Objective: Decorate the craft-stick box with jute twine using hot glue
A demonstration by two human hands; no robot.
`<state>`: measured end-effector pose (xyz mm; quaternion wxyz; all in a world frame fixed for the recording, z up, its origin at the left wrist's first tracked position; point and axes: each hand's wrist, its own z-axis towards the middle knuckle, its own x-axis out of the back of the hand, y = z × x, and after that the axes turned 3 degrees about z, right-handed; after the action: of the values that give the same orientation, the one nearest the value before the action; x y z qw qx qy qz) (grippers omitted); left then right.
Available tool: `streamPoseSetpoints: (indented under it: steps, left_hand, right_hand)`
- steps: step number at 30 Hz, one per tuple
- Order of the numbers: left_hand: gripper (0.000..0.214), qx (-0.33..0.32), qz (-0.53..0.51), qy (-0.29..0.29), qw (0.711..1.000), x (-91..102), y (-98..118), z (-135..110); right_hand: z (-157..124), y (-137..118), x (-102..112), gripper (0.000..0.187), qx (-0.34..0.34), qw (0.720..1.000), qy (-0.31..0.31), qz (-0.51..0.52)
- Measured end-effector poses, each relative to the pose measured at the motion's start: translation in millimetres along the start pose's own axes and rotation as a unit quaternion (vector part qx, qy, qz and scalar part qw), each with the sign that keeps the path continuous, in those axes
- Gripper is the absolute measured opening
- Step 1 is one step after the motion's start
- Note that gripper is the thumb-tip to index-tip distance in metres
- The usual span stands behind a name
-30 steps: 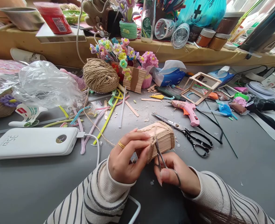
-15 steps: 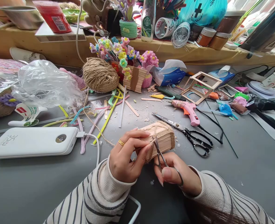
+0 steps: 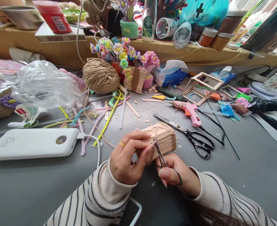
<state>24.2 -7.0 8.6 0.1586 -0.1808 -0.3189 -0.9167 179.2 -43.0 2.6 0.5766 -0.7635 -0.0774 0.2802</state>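
Observation:
A small box of pale wooden sticks (image 3: 163, 145) has jute twine (image 3: 168, 128) wound along its edges. My left hand (image 3: 129, 155), with a gold ring, pinches the twine against the near left end of the box. In my right hand (image 3: 179, 175) is a pair of small metal scissors (image 3: 160, 155), thumb and fingers in the loops. Their blades meet the twine right beside my left fingertips. From the left hand the strand runs back toward the twine ball (image 3: 101, 75). The left end of the box is partly hidden by my fingers.
Large black-handled scissors (image 3: 197, 141) and a pink glue gun (image 3: 187, 113) with its cord lie to the right. At left sits a white power bank (image 3: 32, 142) with a cable. Pipe cleaners, sticks, pipe-cleaner flowers (image 3: 123, 53) and a wooden frame (image 3: 201, 88) are behind.
The scissors' handles have come closer together as my right hand closed, and that hand shifted slightly left. My left hand and the box stay where they were.

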Motion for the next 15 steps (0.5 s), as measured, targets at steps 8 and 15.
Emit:
streamPoseSetpoints:
  steps: [8,15]
  left_hand:
    - [0.012,0.0,0.011,-0.002,1.0,0.3,0.5,0.6]
    - [0.013,-0.003,0.015,-0.005,1.0,0.5,0.5,-0.4]
  right_hand:
    - [0.5,-0.3,-0.9,0.05,-0.004,1.0,0.007,-0.016]
    - [0.9,1.9,0.1,0.049,-0.001,1.0,0.009,-0.013]
